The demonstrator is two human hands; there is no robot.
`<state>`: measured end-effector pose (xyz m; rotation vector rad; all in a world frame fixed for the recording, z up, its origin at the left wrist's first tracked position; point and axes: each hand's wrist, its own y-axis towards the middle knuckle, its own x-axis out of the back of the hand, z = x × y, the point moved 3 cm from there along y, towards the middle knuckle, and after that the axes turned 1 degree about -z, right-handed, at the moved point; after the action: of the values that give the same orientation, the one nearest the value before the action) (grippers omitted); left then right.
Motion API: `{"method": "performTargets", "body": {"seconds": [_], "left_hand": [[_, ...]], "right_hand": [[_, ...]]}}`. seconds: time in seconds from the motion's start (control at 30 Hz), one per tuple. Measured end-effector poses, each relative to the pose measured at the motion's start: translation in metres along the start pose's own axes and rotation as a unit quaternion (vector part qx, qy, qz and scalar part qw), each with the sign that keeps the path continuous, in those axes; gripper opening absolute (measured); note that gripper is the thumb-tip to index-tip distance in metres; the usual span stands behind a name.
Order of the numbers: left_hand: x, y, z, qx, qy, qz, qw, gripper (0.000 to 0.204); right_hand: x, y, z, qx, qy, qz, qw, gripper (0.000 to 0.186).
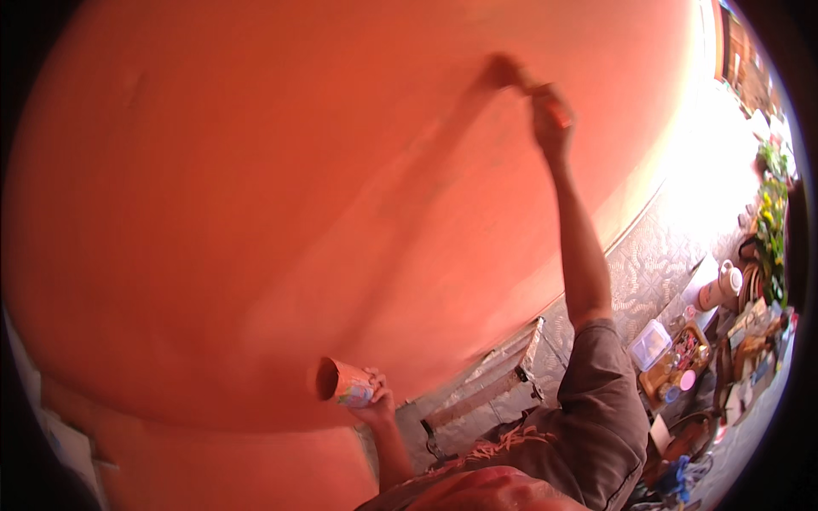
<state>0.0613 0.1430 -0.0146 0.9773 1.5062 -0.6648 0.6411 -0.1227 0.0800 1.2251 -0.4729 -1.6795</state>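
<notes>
A: Entry, head view. Nearest the lens was the person's own grey-brown shirt (596, 426) at the lower edge, its short sleeve running up the right arm.

B: Left hand?

A: The left hand (377, 404) sat low, close to the body, fingers wrapped round a small cup (342, 382). The cup was tipped on its side, its open mouth facing left, the inside coated orange-red. It was held just in front of the wall.

B: Floor items?

A: To the right, below: a step or ledge (494, 383) at the wall's foot, patterned tiles (656, 264), a clear box (650, 344), a tray of small pots (682, 358), a pale jug (722, 285) and plants (774, 221) by the rim. Details were blurred.

B: Right hand?

A: The right hand (550, 128) was raised on a fully stretched arm, closed round the handle of a brush (520, 81). The bristles touched the wall (256, 196), high up and right of centre.

B: Wall?

A: Orange-red, filling most of the frame. A slightly darker patch lay at the brush tip.
</notes>
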Motion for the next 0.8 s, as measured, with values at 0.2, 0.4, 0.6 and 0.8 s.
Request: {"method": "performTargets", "body": {"seconds": [0.2, 0.4, 0.6, 0.8], "left_hand": [[0.033, -0.023, -0.012, -0.088, -0.011, -0.030, 0.996, 0.065], [0.067, -0.024, -0.020, -0.126, -0.031, -0.044, 0.991, 0.066], [0.065, -0.022, -0.024, -0.134, -0.011, -0.049, 0.990, 0.068], [0.097, -0.047, -0.041, -0.168, 0.002, -0.031, 0.985, 0.067]], "right_hand": [[-0.030, -0.040, 0.025, -0.003, -0.101, -0.034, 0.994, 0.011], [-0.211, -0.260, 0.183, -0.007, 0.038, 0.326, 0.944, 0.027], [-0.272, -0.293, 0.230, 0.074, 0.233, 0.358, 0.901, 0.029], [-0.144, -0.184, 0.013, -0.205, 0.197, 0.226, 0.932, 0.023]]}}
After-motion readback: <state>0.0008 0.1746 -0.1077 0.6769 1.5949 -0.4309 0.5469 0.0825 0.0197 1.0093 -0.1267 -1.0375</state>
